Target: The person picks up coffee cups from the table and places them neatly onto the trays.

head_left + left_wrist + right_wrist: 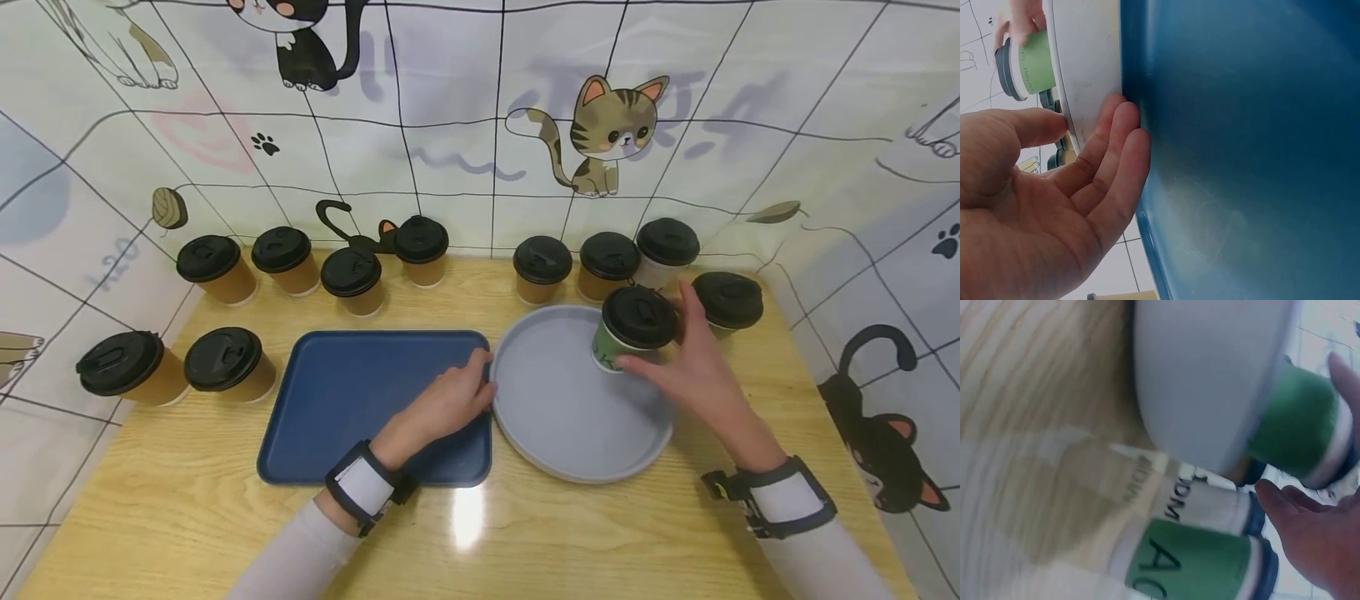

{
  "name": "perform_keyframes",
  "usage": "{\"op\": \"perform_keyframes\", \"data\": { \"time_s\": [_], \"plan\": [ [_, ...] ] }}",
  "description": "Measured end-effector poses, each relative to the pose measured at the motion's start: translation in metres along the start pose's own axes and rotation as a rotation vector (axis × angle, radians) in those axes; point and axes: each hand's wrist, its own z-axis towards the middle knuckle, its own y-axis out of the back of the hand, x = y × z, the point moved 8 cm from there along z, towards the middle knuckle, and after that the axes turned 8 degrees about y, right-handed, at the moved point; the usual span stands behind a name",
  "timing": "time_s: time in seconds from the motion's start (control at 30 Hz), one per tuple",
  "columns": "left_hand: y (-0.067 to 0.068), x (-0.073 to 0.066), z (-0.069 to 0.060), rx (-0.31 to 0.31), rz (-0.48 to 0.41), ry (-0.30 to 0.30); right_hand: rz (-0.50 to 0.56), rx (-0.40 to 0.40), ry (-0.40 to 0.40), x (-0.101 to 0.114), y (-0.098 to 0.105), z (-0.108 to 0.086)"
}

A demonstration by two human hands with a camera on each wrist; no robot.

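In the head view, a green paper cup with a black lid (639, 318) stands on the right part of a round grey plate (577, 417). My right hand (701, 371) spreads round this cup, thumb in front and a finger behind; the right wrist view shows a gap between some fingers and the cup (1300, 422). My left hand (442, 400) reaches over a blue rectangular tray (352, 400). Its loosely extended fingers (1124, 150) touch where the tray edge meets the plate's side (1088, 56), with the thumb against the plate's rim.
Several brown, black-lidded cups (356, 283) stand behind and left of the tray. More lidded cups, including a brown one (542, 271) and a white one (663, 250), line the back right. Another lidded cup (727, 300) is beside my right hand. A cat-patterned cloth (450, 125) encloses the wooden table (570, 533).
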Motion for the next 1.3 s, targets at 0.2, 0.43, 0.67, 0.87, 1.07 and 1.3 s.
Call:
{"op": "perform_keyframes", "data": {
  "time_s": [0.2, 0.43, 0.67, 0.87, 1.07, 1.3],
  "plan": [
    [0.003, 0.0, 0.002, -0.006, 0.017, 0.015, 0.044, -0.205, 0.106, 0.004, 0.04, -0.015],
    [0.006, 0.003, 0.003, -0.022, 0.046, 0.028, -0.045, -0.586, 0.142, -0.013, 0.096, -0.021],
    [0.006, 0.003, 0.003, -0.03, 0.052, 0.025, -0.024, -0.433, -0.132, -0.056, 0.098, -0.009],
    [0.002, 0.002, 0.005, -0.014, 0.046, 0.018, -0.052, -0.25, -0.195, -0.076, 0.082, -0.003],
    [0.001, 0.001, 0.006, 0.0, 0.028, 0.038, -0.059, -0.164, -0.212, -0.085, 0.068, 0.001],
    [0.001, 0.0, 0.003, -0.003, 0.021, 0.058, -0.042, -0.182, -0.166, -0.089, 0.06, 0.007]
  ]
}}
